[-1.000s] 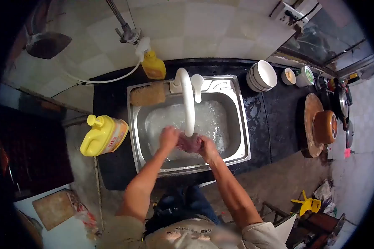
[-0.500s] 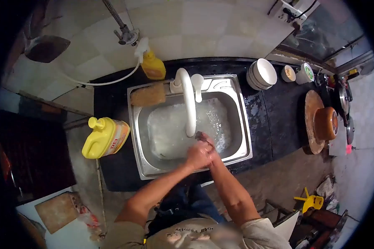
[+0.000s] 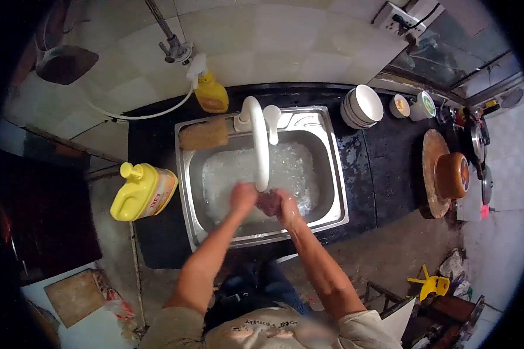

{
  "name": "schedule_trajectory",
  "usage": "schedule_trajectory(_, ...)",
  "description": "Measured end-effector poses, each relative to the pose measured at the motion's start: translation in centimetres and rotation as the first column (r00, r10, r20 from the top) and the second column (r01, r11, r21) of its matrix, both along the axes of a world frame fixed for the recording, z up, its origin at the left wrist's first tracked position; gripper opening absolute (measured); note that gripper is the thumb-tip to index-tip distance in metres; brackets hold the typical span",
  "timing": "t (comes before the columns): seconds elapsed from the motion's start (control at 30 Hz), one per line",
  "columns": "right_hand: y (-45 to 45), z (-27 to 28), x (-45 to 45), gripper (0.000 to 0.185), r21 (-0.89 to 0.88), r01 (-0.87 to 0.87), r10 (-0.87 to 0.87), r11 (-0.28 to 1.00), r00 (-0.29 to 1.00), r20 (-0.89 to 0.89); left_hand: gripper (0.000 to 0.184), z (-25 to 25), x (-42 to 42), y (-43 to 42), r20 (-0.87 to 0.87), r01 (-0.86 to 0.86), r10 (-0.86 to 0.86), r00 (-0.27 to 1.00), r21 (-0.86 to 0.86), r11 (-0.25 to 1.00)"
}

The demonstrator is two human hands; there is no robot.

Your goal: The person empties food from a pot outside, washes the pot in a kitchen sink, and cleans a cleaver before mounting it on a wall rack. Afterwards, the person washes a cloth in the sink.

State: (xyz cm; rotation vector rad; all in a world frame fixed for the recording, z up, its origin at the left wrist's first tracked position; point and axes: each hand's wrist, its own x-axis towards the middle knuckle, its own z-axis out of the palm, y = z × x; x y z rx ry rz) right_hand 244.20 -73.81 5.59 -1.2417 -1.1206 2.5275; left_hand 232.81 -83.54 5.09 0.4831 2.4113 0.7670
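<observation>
A dark reddish-brown cloth (image 3: 268,203), wet and crumpled, is just below the spout of the white faucet (image 3: 262,145). My right hand (image 3: 289,206) grips its right side. On the other side, my left hand (image 3: 243,196) is close to the cloth; motion smears its fingers, and I cannot tell whether it touches the cloth. Both hands are over the front part of the steel sink (image 3: 339,174), which holds cloudy, sudsy water (image 3: 227,174).
A brown sponge-like pad (image 3: 204,134) lies on the sink's back left corner. Around the sink stand a yellow jug (image 3: 144,192), a yellow spray bottle (image 3: 211,94), stacked white bowls (image 3: 367,103), small tubs (image 3: 400,106) and a round board (image 3: 435,174) with a brown pot (image 3: 452,175).
My hands were clasped together around the cloth; now they have parted. The left has moved left, and the cloth shows spread wider beside my right hand.
</observation>
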Motion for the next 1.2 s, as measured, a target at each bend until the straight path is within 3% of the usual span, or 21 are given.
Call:
schedule_trajectory(0.07, 0.1, 1.8, 0.5, 0.024, -0.063, 0.032, -0.029, 0.997, 0.999, 0.040, 0.030, -9.8, -3.8, -3.5, -0.169, 0.115, -0.102, 0.980, 0.068, 0.991)
schedule_trajectory(0.17, 0.8, -1.9, 2.1, 0.031, -0.200, 0.044, 0.015, 0.979, 0.957, 0.288, 0.028, -10.5, -3.5, -5.6, -0.554, -0.186, 0.178, 0.813, 0.042, 0.982)
schedule_trajectory(0.27, -0.4, -2.6, 1.1, 0.033, -0.269, 0.105, 0.004, 0.957, 0.927, 0.375, 0.029, -8.3, -0.3, -4.6, -0.215, 0.180, -0.201, 0.956, -0.113, 0.977)
schedule_trajectory(0.33, -0.6, -3.6, 0.9, 0.032, -0.349, 0.077, 0.020, 0.934, 0.963, 0.267, 0.025, -3.0, 2.1, -1.3, 0.370, -0.010, -0.063, 0.927, 0.193, 0.981)
schedule_trajectory(0.4, -0.3, -7.8, 1.1, 0.032, -0.441, -0.016, 0.017, 0.898, 1.000, -0.001, 0.024, 2.9, 5.3, 0.3, 0.372, -0.058, -0.161, 0.914, 0.514, 0.856)
schedule_trajectory(0.43, 0.1, -6.5, 1.5, 0.029, -0.353, -0.056, 0.018, 0.934, 0.994, -0.109, 0.018, 1.4, 6.9, 0.6, -0.137, 0.282, -0.249, 0.959, 0.578, 0.766)
schedule_trajectory(0.53, 1.8, -12.3, 2.0, 0.027, -0.186, -0.154, 0.077, 0.970, 0.928, -0.365, 0.014, 6.9, 8.4, 0.7, -0.461, 0.527, -0.303, 0.834, 0.502, 0.686)
schedule_trajectory(0.6, -0.1, -3.9, 0.1, 0.027, -0.250, 0.005, -0.081, 0.968, 0.952, -0.296, 0.014, 4.9, 6.7, 0.8, -0.654, 0.648, -0.276, 0.705, 0.435, 0.625)
schedule_trajectory(0.67, -1.5, 2.2, -1.8, 0.027, -0.279, 0.084, -0.145, 0.957, 0.968, -0.205, 0.017, 0.8, 3.3, 2.6, -0.106, 0.100, -0.071, 0.992, 0.303, 0.948)
schedule_trajectory(0.7, -1.9, 4.3, -2.7, 0.028, -0.265, 0.100, -0.145, 0.959, 0.977, -0.155, 0.019, 1.0, 2.6, 2.9, -0.033, -0.027, 0.044, 0.998, 0.413, 0.910)
schedule_trajectory(0.77, -1.3, 3.4, -3.0, 0.022, 0.172, -0.150, 0.143, 0.974, 0.988, 0.054, 0.024, 2.9, 1.7, 3.2, 0.146, -0.284, 0.246, 0.958, 0.585, 0.760)
schedule_trajectory(0.83, 0.4, 3.5, -2.7, 0.021, 0.685, -0.649, 0.282, 0.330, 0.761, 0.585, 0.026, 5.6, 5.1, 3.5, -0.123, -0.148, 0.197, 0.973, 0.325, 0.934)
schedule_trajectory(0.87, 1.2, -3.8, -1.2, 0.020, 0.632, -0.357, 0.383, 0.688, 0.918, 0.101, 0.023, 6.0, 7.4, 3.1, -0.262, 0.029, 0.094, 0.960, 0.429, 0.903)
schedule_trajectory(0.9, 1.9, -11.0, 0.2, 0.019, 0.270, -0.188, 0.282, 0.944, 0.885, -0.371, 0.021, 6.2, 8.8, 2.7, -0.405, 0.214, 0.011, 0.914, 0.503, 0.837)
schedule_trajectory(0.93, 2.6, -10.0, 0.7, 0.018, -0.095, -0.179, 0.091, 0.979, 0.809, -0.581, 0.022, 5.4, 8.6, 2.7, -0.428, 0.273, -0.023, 0.904, 0.534, 0.801)
schedule_trajectory(1.0, 1.4, -6.9, 1.1, 0.017, -0.178, -0.035, -0.045, 0.983, 0.905, -0.423, 0.023, 1.5, 8.0, 2.2, -0.464, 0.374, -0.080, 0.882, 0.586, 0.719)
schedule_trajectory(1.03, 0.0, -4.5, 0.7, 0.022, 0.160, 0.055, -0.040, 0.986, 0.995, -0.096, 0.020, -0.2, 6.2, 2.0, -0.284, 0.176, -0.033, 0.958, 0.495, 0.851)
schedule_trajectory(1.07, -0.4, 0.4, 0.2, 0.020, 0.003, 0.049, -0.048, 0.999, 0.997, -0.061, 0.021, -2.9, 3.5, 1.9, -0.158, -0.040, 0.055, 0.986, 0.092, 0.995)
schedule_trajectory(1.1, -0.3, 3.9, -0.2, 0.020, -0.152, 0.044, -0.048, 0.987, 0.999, -0.022, 0.024, -0.1, 1.4, 0.6, -0.082, -0.137, 0.148, 0.986, 0.121, 0.983)
schedule_trajectory(1.13, 0.2, 2.9, 0.3, 0.020, -0.057, 0.040, -0.045, 0.998, 0.995, -0.087, 0.027, -2.4, -0.5, -1.4, -0.151, -0.029, 0.064, 0.986, 0.223, 0.974)
schedule_trajectory(1.2, 1.1, 0.7, 1.9, 0.017, 0.013, -0.001, 0.000, 1.000, 0.998, 0.065, 0.016, -5.4, -2.4, -3.9, -0.167, -0.118, 0.271, 0.948, 0.606, 0.786)
